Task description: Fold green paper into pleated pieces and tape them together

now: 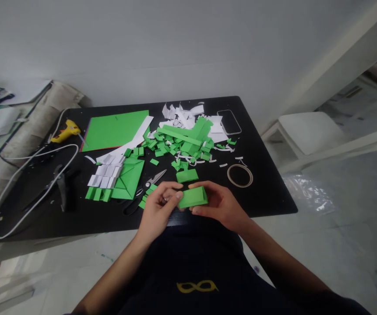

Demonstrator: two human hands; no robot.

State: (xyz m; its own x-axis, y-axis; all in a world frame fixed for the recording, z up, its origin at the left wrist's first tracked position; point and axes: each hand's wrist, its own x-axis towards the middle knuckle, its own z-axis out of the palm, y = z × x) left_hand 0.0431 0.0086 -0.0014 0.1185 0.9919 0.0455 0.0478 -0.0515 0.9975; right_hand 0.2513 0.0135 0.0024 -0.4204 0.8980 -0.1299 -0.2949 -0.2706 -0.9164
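A folded green paper piece (pixel 193 197) is held between both hands over the near edge of the black table (pixel 267 192). My left hand (pixel 158 208) pinches its left end with fingers curled. My right hand (pixel 217 203) grips its right end from the side and below. Just beyond lies another green paper rectangle (pixel 187 176). Scissors (pixel 147 187) lie on the table to the left of my hands.
Heaps of green and white paper scraps (pixel 183 140) cover the table's middle. A folded green square (pixel 129 177), white strips (pixel 107 173), a green sheet (pixel 116 129), a yellow glue gun (pixel 66 131) with white cable, a tape roll (pixel 240 175) and a phone (pixel 229 121) lie around.
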